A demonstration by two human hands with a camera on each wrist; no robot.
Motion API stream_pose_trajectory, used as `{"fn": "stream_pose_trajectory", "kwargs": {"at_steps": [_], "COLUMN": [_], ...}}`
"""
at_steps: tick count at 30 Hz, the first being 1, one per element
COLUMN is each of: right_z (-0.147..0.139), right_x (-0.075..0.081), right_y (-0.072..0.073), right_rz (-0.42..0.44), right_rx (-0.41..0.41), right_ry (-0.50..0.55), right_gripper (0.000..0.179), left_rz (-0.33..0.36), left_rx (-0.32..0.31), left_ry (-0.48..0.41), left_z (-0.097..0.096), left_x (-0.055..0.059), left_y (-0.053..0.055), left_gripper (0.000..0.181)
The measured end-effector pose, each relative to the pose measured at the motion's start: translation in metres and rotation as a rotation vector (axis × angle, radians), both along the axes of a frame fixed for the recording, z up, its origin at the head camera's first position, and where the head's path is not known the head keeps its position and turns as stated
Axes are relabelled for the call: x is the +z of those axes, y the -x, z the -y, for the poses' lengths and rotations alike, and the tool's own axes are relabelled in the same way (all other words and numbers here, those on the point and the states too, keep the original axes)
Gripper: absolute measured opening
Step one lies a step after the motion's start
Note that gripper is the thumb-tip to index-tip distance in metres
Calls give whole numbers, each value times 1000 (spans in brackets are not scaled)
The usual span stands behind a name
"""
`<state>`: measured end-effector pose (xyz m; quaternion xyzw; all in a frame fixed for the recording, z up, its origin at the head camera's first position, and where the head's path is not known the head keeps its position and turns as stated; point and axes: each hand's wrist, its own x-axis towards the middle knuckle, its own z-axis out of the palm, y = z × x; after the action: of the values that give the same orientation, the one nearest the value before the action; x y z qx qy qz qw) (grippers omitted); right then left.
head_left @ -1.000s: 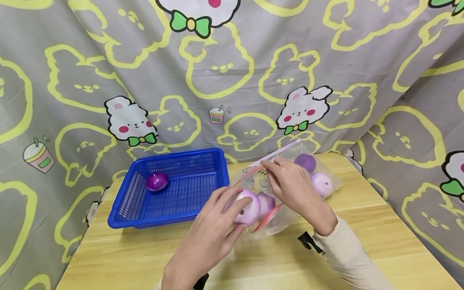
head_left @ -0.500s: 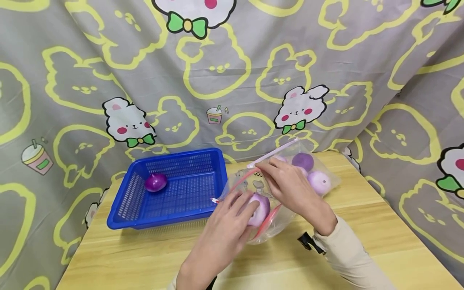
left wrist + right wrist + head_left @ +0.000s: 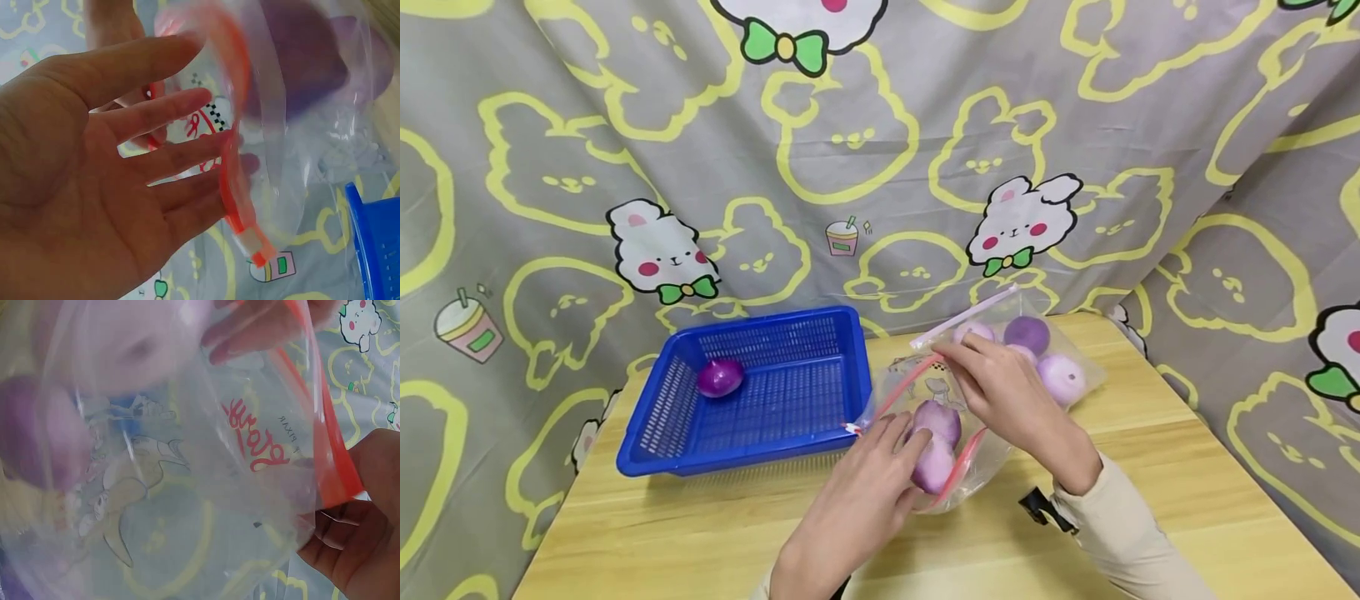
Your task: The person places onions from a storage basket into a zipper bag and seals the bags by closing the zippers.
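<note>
A clear zip bag (image 3: 981,467) with a red zip edge stands with its mouth open toward the left. Two purple onions lie inside it, one an onion (image 3: 937,423) just beyond the other, an onion (image 3: 934,463) near the mouth. My left hand (image 3: 865,475) reaches into the mouth with fingers spread and fairly straight; in the left wrist view the palm (image 3: 81,175) bears nothing and the fingertips pass behind the red edge. With thumb and fingers, my right hand (image 3: 1011,392) pinches the far corner of that edge, also seen in the right wrist view.
A blue plastic basket (image 3: 741,457) stands to the left with one bright purple onion (image 3: 721,378) in it. Behind my right hand lies another clear bag (image 3: 1090,367) with a pale purple zip and several onions. A patterned curtain (image 3: 880,167) hangs behind the wooden table (image 3: 700,533).
My left hand has carried an onion rightward into the bag's mouth and let go of it; its fingers have straightened. The right hand has kept its pinch on the zip edge.
</note>
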<state>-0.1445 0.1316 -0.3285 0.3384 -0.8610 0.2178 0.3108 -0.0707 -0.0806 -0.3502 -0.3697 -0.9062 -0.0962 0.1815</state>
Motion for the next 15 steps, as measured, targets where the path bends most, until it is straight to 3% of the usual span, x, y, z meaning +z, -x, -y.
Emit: {"fn": "stream_pose_trajectory", "kwargs": {"at_steps": [8,11,15], "right_z": [-2,-1,0], "right_x": [-4,-5,-6], "right_y": [3,4,5], "right_rz": [5,-12,-54], "right_rx": [2,-6,-32], "right_ry": [-3,-9,-16], "right_gripper": [23,23,23], "left_rz": [47,45,7], "left_rx": [25,30,-8], "left_ry": [23,53,42], "left_z": [1,0,-6], "left_x": [-2,-2,-5], "left_y": [2,0,-1], "left_gripper": [54,43,27]}}
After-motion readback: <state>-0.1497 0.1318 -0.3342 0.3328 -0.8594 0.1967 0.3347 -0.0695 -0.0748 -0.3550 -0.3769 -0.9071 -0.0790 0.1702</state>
